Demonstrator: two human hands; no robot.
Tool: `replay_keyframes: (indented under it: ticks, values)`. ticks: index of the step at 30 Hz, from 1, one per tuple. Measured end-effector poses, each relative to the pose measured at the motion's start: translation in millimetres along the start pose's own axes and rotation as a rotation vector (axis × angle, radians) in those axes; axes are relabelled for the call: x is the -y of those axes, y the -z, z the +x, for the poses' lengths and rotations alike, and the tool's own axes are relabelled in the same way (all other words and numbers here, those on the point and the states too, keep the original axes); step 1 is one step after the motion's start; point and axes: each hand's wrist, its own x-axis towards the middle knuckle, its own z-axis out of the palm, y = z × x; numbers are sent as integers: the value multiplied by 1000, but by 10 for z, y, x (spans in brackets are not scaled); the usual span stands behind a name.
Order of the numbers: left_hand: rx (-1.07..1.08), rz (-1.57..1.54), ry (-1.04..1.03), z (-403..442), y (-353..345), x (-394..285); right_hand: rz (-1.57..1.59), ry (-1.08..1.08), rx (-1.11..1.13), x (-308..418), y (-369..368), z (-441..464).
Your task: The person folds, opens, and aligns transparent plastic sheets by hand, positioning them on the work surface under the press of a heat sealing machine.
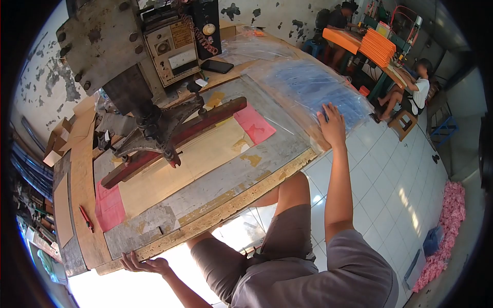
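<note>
My right hand [333, 123] lies with spread fingers on the edge of a stack of clear bluish plastic sheets [308, 90] at the table's right side. At the table's front left edge [154, 246], my left hand [144, 264] rests with its fingers apart against the worn board, nothing in it. Between the hands, a press with a long dark red bar [205, 120] stands over a tan sheet [179, 177] on the grey plate. Pink pieces [255, 124] lie at both ends of the tan sheet.
A control box [171, 51] and a black phone [217, 66] are behind the press. A red cutter [86, 218] lies at left. Two people sit at the upper right near stacked orange sheets [377, 47] and a wooden stool [403, 124]. Pink material [447, 231] lies on the floor.
</note>
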Motion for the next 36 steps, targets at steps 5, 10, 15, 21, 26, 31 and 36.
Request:
replay_keyframes:
  ticks: [5, 10, 15, 21, 26, 31, 36]
  values:
    - [-2, -6, 0, -1, -4, 3, -3, -2, 2, 4, 6, -2]
    - [4, -1, -7, -10, -2, 14, -10, -13, 10, 11, 10, 1]
    - [2, -1, -10, -15, -2, 22, -7, 1, 1, -13, -11, 13]
    - [-5, -6, -5, -16, -11, 15, -6, -15, 0, 26, 18, -9]
    - [-3, -1, 1, -22, -13, 23, -8, -12, -5, 28, 15, -9]
    - [-5, 3, 11, -23, -14, 17, -4, -13, -3, 22, 14, -8]
    - [-12, -19, 22, -15, -21, 4, -10, -13, 2, 29, 16, -9]
